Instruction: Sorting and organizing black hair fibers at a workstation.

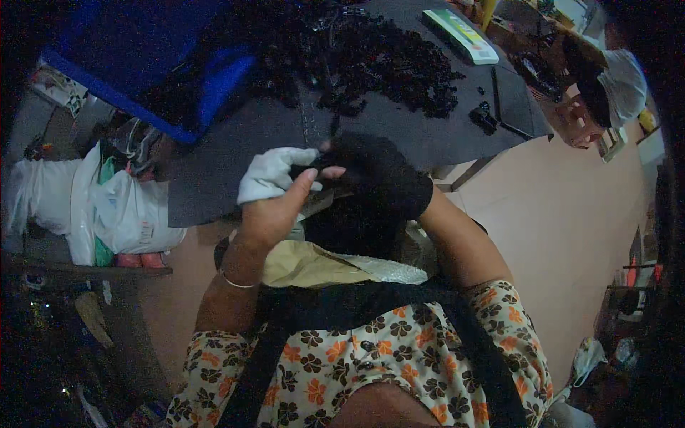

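My left hand (pixel 280 178) wears a white glove that leaves the thumb bare. Its thumb and fingers close together in a pinch. Against it, my right hand (pixel 382 171) in a black glove with bare fingertips is also closed. Both meet above the near edge of the dark grey tabletop (pixel 235 157). Something small and dark seems to sit between the fingertips; the black glove hides its shape. Beyond the hands lies a large heap of small black parts (pixel 392 68), spread over the table.
A blue bin (pixel 128 107) stands at the far left, beside white plastic bags (pixel 135 210). A green and white box (pixel 460 36) lies at the far right, near a thin black rod (pixel 497 100) and a few loose black pieces (pixel 484 118). Brown paper (pixel 307 264) rests below my hands.
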Demonstrator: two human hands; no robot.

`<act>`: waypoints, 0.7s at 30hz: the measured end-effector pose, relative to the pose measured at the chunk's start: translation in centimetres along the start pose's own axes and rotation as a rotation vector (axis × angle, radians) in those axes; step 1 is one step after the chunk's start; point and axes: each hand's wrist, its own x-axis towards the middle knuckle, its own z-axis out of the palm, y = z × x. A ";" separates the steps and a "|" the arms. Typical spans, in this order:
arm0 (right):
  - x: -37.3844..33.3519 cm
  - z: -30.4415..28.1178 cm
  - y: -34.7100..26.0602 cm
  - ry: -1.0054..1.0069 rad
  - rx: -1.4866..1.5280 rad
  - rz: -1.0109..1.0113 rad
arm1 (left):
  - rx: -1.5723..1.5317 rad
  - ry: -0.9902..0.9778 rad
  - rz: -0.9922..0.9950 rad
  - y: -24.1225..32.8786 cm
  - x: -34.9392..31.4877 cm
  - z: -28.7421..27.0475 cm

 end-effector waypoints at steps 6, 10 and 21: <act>0.5 -1.5 -1.5 -0.250 0.151 0.291 | -0.015 -0.135 -0.090 0.5 -0.1 -1.0; 0.8 -2.2 -1.2 -0.343 0.222 0.357 | 0.280 -0.242 0.101 0.2 2.3 -3.1; 1.7 0.5 1.8 -0.315 -0.529 0.120 | 1.245 -0.079 -0.046 -2.3 13.1 0.3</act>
